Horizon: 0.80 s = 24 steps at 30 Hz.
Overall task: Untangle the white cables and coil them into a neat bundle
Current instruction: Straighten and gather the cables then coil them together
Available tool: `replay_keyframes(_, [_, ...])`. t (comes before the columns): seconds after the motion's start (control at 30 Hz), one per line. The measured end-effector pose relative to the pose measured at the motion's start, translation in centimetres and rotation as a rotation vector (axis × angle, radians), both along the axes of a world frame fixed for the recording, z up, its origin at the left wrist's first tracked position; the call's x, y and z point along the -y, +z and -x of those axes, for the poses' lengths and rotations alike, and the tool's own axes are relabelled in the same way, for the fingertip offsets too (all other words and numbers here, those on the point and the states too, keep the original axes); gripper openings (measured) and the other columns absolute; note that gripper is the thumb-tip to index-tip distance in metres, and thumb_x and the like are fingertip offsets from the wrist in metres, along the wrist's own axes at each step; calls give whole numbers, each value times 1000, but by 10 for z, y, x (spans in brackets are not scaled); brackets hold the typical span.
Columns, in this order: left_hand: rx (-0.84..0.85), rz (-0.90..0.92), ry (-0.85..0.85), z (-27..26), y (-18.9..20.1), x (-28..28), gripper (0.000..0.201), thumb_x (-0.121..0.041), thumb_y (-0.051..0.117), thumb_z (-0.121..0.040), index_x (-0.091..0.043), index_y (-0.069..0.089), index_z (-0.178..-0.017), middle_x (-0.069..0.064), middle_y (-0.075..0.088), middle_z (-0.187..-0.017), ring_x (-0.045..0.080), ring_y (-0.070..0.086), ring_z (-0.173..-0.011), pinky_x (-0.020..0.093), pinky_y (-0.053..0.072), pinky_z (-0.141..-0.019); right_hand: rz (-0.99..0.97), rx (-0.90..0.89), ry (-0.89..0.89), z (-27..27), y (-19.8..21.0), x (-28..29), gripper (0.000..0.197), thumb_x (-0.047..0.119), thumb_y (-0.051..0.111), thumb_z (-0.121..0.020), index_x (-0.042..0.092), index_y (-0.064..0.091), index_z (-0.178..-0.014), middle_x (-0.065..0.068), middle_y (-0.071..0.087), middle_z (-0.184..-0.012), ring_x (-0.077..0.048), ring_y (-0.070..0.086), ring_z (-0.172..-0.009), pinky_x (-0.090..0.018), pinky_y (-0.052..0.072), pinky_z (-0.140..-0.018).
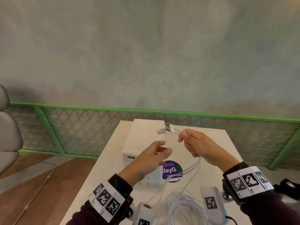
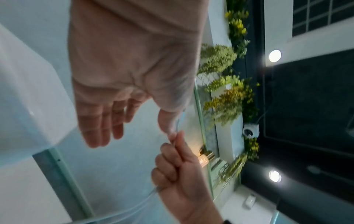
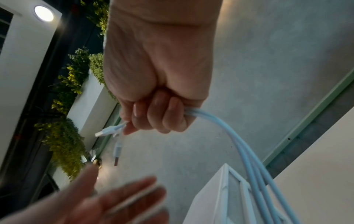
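My right hand (image 1: 193, 143) is raised above the table and grips several white cables (image 1: 193, 167) in a fist (image 3: 159, 112). Their USB plugs (image 1: 167, 128) stick out past the thumb and forefinger; the right wrist view shows two plugs (image 3: 108, 131) fanning out. The cables run down from the fist (image 3: 247, 151) to a loose heap of white loops (image 1: 180, 207) at the near table edge. My left hand (image 1: 155, 153) hovers just left of the right hand with fingers straight (image 2: 99, 121), holding nothing. The right hand (image 2: 178, 165) with its cable appears in the left wrist view.
A white drawer box (image 1: 144, 143) stands on the white table (image 1: 215, 143) under the hands, beside a purple round sticker (image 1: 172, 171). A green railing with wire mesh (image 1: 97, 125) runs behind the table. A grey chair (image 1: 8, 124) is at the far left.
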<state>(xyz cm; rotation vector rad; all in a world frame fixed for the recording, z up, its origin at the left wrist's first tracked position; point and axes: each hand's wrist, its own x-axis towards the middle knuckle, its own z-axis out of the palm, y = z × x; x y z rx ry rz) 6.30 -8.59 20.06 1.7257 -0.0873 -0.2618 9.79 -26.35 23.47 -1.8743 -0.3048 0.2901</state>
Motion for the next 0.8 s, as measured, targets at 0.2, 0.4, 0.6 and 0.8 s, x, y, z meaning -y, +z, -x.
replay_keyframes(0.2, [82,415,88,0,15,14,27,-18,36,-100,-15,63,-96,-5,62,-71,10,58,-78,20,53,-81,-33,-76,135,13,-1,-21,35,32,35,-97,10,56,-80,10,32,-46,-8,22,-44,-17,23,-40])
replay_keyframes(0.4, [118,431,136,4,16,21,39,-27,28,-102,-22,66,-96,-1,70,-95,1,62,-73,27,47,-87,43,-108,174,18,3,-29,48,43,30,-96,12,57,-70,2,31,-50,-9,22,-42,-17,24,-38])
replay_keyframes(0.6, [74,506,234,0,23,24,38,-30,30,-101,-18,65,-95,-2,75,-84,6,70,-73,17,55,-68,33,-29,143,25,-1,-31,49,41,28,-97,15,62,-72,5,35,-45,-10,27,-40,-18,27,-39])
replay_keyframes(0.8, [66,701,320,-6,35,12,50,-8,57,-90,1,36,-134,10,63,-104,22,68,-85,27,59,-65,-16,-21,126,33,-7,-22,44,46,33,-90,16,57,-69,9,38,-43,-10,26,-41,-19,25,-41])
